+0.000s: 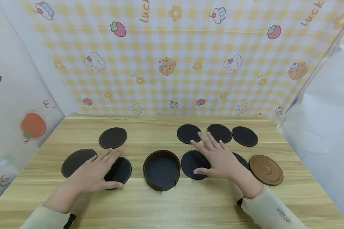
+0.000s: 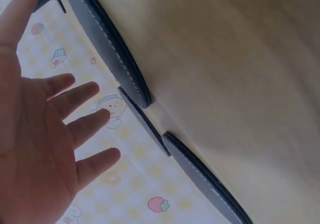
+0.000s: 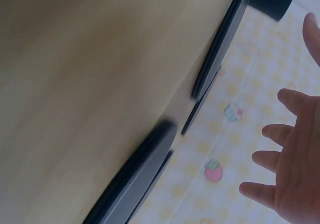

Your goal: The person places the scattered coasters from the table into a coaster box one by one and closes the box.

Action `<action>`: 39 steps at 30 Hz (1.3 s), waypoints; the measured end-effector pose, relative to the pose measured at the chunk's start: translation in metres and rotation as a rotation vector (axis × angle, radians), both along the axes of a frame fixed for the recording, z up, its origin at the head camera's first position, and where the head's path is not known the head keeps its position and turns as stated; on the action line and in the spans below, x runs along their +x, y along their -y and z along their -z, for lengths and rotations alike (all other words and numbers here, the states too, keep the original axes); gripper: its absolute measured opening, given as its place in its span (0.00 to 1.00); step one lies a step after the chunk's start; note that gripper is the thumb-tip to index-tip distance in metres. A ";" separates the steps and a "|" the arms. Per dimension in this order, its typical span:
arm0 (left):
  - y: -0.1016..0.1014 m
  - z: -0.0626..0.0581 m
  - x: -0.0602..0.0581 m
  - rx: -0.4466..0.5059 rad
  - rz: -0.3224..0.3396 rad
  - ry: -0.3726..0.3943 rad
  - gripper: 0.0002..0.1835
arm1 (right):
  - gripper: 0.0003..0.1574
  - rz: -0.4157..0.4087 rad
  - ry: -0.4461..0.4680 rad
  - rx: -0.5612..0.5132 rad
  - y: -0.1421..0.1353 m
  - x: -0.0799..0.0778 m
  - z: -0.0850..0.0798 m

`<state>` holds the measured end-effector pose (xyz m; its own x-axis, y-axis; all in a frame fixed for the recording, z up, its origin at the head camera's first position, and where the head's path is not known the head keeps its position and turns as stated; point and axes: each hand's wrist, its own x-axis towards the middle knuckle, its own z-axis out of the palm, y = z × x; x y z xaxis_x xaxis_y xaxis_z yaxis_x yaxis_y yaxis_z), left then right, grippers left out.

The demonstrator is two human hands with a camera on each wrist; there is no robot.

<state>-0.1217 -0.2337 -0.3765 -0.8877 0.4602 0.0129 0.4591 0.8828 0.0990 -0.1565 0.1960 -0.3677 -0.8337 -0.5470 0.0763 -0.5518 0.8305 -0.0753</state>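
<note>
A yellow-and-white checked cloth (image 1: 183, 47), printed with cupcakes, strawberries, flowers and small animals, is hung as the back wall, and the sides are closed off by a white left sheet (image 1: 11, 38) and a white right sheet (image 1: 329, 105). In front of it a pale wood-grained tabletop (image 1: 189, 210) is seen, lit evenly. Two hands in pale sleeves are held over it from the near edge. The left hand (image 1: 94, 173) is held palm down with fingers straight and spread; the right hand (image 1: 220, 160) is spread likewise. Nothing is gripped by either, and in the wrist views a gap is seen between each hand and the discs. Between the hands a round, dark holder (image 1: 151, 181) is placed upright, its low wall notched at the near side. At the far right a brown disc (image 1: 266, 169) with concentric rings is laid flat. Eight dark discs (image 1: 113, 137) are spread around the holder: three on the left, one partly covered by the left hand, and five on the right, one mostly hidden behind the right wrist. The work is judged to be at an early stage: the discs are laid out apart from the holder, and none is handled yet. Whether the holder's dark floor is a lining or a disc cannot be told.
</note>
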 end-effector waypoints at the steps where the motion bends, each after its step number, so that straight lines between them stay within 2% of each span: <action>1: 0.001 0.000 0.000 -0.001 0.000 0.004 0.61 | 0.61 -0.013 0.000 -0.001 0.004 0.000 0.000; 11: 0.007 0.003 -0.002 -0.001 0.015 0.010 0.59 | 0.61 -0.130 0.038 0.014 0.035 -0.001 0.001; 21: 0.008 0.004 -0.002 -0.001 0.010 0.081 0.54 | 0.64 -0.214 0.083 0.068 0.054 0.001 0.002; 24: 0.007 0.004 -0.002 -0.002 0.001 0.096 0.54 | 0.65 -0.223 0.085 0.094 0.059 0.001 0.003; 28: 0.005 0.005 -0.003 0.002 -0.007 0.097 0.53 | 0.66 -0.217 0.133 0.089 0.061 0.000 0.006; 39: 0.003 0.004 -0.004 -0.014 0.011 0.036 0.49 | 0.65 -0.183 0.273 0.008 0.062 -0.002 0.007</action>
<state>-0.1254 -0.2371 -0.3802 -0.8823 0.4700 -0.0249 0.4653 0.8791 0.1033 -0.1586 0.1343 -0.3745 -0.7103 -0.6897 -0.1411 -0.6527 0.7203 -0.2350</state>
